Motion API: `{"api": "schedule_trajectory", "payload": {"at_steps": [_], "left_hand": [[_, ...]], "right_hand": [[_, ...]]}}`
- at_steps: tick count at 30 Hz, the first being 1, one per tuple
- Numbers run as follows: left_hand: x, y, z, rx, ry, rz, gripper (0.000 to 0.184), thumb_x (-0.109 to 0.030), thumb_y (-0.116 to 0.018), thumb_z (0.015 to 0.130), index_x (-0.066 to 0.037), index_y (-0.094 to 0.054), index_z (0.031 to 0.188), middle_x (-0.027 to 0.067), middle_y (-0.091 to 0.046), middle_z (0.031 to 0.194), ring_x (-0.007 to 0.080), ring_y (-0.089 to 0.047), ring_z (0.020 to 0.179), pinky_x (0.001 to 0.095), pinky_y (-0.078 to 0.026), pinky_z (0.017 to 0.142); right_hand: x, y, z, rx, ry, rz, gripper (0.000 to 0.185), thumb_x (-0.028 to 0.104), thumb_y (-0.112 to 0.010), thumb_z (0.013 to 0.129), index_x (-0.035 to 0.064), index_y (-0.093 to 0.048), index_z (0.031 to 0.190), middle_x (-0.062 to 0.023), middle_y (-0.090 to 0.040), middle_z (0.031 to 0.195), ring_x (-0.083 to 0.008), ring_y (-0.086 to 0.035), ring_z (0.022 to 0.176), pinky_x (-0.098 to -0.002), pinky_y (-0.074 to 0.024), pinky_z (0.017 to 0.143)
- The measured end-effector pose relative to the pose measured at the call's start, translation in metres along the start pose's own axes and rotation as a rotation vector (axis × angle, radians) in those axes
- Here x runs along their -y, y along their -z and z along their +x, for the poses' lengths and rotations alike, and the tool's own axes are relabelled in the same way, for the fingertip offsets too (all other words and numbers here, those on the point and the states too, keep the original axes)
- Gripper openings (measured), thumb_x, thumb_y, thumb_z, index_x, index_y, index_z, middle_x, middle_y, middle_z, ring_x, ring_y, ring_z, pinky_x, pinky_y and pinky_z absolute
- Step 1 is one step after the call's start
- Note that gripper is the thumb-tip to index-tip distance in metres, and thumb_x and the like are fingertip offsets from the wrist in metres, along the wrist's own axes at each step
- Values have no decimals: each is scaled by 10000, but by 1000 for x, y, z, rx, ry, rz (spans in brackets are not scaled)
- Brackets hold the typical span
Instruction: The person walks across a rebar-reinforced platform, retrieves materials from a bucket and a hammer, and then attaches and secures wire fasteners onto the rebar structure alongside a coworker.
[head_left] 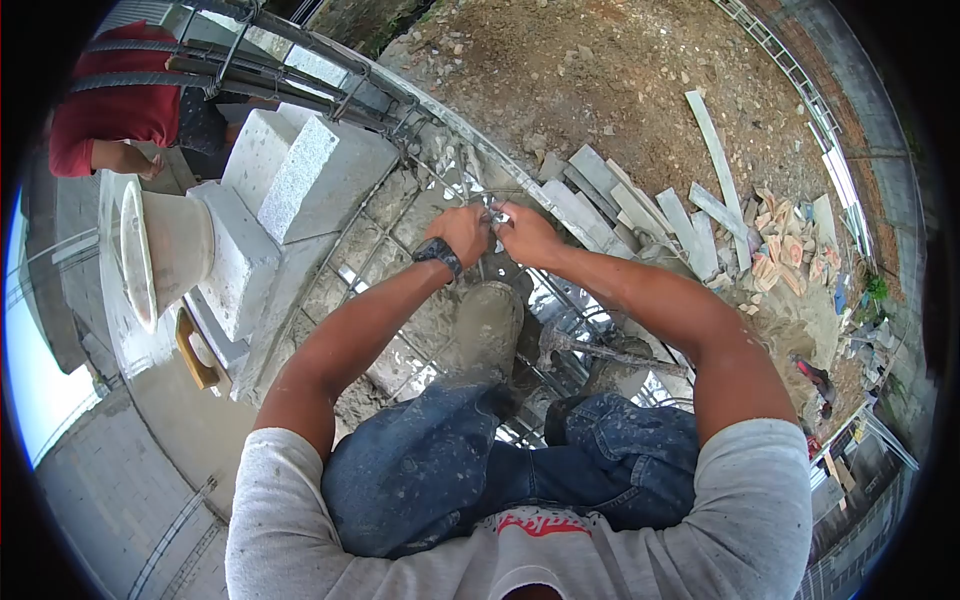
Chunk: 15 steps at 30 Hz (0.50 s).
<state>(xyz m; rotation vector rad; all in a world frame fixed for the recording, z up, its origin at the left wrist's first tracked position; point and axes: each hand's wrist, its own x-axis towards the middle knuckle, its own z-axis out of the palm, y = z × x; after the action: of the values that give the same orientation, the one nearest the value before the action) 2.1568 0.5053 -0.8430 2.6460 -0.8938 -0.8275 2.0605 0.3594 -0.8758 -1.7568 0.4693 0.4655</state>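
Observation:
My left hand (462, 232), with a dark watch (438, 256) on its wrist, is closed at the far edge of the slab. Beside it my right hand (528, 236) is closed too, its fingertips almost touching the left ones. Between them shows a small shiny silvery piece (495, 214), gripped by both hands; its kind is not clear. Below the hands runs a steel rebar grid (400, 228) over rough concrete. A hammer (600, 350) with a worn handle lies across the bars near my right knee.
Pale blocks (325, 180), a bucket (170, 250) and a wooden float (195, 350) stand to the left. Thick rebar (270, 85) crosses the upper left, near a person in red (125, 95). Past the slab edge lie planks (700, 235) and dirt ground (600, 90) lower down.

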Motion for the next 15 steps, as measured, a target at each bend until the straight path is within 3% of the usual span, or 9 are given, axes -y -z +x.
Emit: {"api": "schedule_trajectory", "payload": {"at_steps": [4,7,11,15], "left_hand": [[14,-10,6,24,-13,-161,236,-212,-665,875,-56,-734,1039,187,-742,912,357,-716,848,443,-553,799],[33,-11,11,94,-54,-358,224,-180,-699,876,-32,-738,1040,153,-751,920,278,-710,818,394,-543,775],[35,-12,13,111,-82,-402,200,-154,-719,882,-24,-747,1031,106,-756,899,186,-684,780,339,-530,745],[39,-17,13,88,-124,-429,192,-160,-719,880,-34,-750,1022,107,-745,878,163,-664,757,327,-522,728]], "right_hand": [[-8,1,15,103,-18,-10,334,167,-601,951,82,-681,1264,-242,-710,1089,-370,-689,992,-443,-529,863],[-30,-10,26,-28,227,-29,295,177,-609,955,62,-707,1208,-213,-718,1110,-365,-693,1009,-430,-532,884],[-27,-3,27,16,182,-59,272,193,-640,954,33,-704,1165,-222,-714,1089,-385,-689,1008,-447,-530,876],[-8,6,17,20,150,-160,205,181,-643,955,12,-683,1065,-227,-710,1027,-395,-684,978,-473,-519,857]]}}
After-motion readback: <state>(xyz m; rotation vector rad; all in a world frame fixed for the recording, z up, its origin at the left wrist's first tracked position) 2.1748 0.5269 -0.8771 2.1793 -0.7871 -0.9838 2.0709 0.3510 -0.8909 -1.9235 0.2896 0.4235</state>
